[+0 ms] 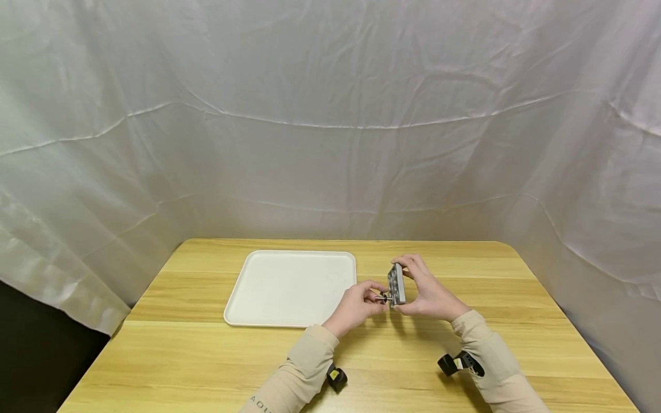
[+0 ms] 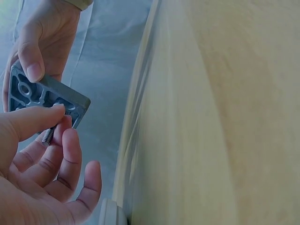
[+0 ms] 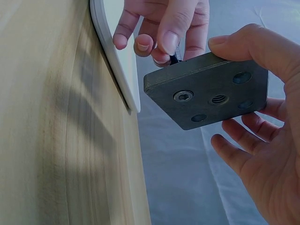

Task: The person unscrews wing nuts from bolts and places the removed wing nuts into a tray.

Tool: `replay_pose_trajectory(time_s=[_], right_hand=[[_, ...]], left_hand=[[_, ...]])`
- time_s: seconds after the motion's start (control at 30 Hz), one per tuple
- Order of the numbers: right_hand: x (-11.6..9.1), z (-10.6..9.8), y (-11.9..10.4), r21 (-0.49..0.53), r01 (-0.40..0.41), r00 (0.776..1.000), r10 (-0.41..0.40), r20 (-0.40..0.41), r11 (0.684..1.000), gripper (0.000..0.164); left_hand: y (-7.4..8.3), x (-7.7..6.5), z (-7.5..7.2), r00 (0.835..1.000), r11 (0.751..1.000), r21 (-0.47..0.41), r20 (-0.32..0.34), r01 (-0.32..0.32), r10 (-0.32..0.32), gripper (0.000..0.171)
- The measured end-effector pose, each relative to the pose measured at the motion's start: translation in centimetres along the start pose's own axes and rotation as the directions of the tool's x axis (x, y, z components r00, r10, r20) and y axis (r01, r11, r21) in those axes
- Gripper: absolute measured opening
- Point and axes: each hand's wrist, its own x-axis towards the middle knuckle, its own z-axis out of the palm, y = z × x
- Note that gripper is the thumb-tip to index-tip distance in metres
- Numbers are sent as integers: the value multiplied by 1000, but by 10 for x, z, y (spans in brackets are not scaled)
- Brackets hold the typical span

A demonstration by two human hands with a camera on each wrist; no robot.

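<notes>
A grey square metal plate (image 3: 206,91) with several holes stands on edge above the table, held by its edges between the thumb and fingers of my right hand (image 1: 428,292). A socket-head bolt (image 3: 183,96) sits in one corner hole. Out of the plate's ribbed side (image 2: 35,93) sticks the bolt's threaded end (image 2: 48,136). My left hand (image 1: 358,304) pinches round the bolt close to that side with thumb and fingertips. A small dark piece (image 3: 174,59) shows at the left fingertips, mostly hidden by them.
An off-white tray (image 1: 289,324) lies on the wooden table (image 1: 196,355), just left of my left hand. Pale curtains (image 1: 330,172) hang behind and at both sides of the table. Each wrist carries a black camera (image 1: 337,378).
</notes>
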Motion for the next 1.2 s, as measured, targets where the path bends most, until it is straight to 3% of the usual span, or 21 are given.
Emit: replay_pose_trajectory(time_s=[0.2,0.53,0.93,1.2], right_hand=[[-3,7,25,1,-17,1000,17,-3,1000,95],[-4,7,29,13,-15,1000,15,0,1000,94],[1,-4,-11,3,10,1000,-10,2,1000,86],[1,-5,-13,2,21,1000,-21,-3,1000,86]], left_hand=[[0,0,1,1000,1000,-3,1,-9,9,34],[-1,0,0,1000,1000,-1,1,-5,5,29],[-2,0,2,1000,998,51,-12,-28,28,22],[-1,-1,2,999,997,68,-11,-38,39,21]])
